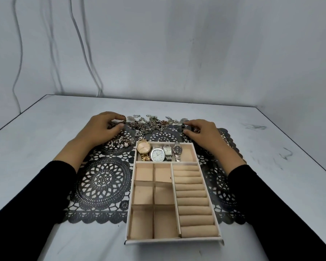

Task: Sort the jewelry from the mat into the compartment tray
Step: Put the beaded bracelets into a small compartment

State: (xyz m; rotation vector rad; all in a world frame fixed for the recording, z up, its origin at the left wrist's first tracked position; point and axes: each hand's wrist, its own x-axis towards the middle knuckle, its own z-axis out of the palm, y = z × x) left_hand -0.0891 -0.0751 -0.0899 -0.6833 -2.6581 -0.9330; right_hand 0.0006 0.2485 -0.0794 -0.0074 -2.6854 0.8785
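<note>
A beige compartment tray (172, 240) lies on a black lace mat (102, 181). Its far compartment holds several watches (159, 152). The square compartments and ring rolls (193, 200) hold nothing. A tangle of chains and pendants (151, 123) lies along the mat's far edge, and a pearl piece (119, 143) sits left of the tray. My left hand (102, 127) reaches to the left end of the chains, fingers curled and pinching a dark metal piece. My right hand (201, 131) is at the right end, fingertips pinching a small dark item (183, 127).
The mat lies on a white marbled table (271, 147) against a pale wall. Cables (83, 53) hang down the wall at the back left. Both black sleeves flank the tray.
</note>
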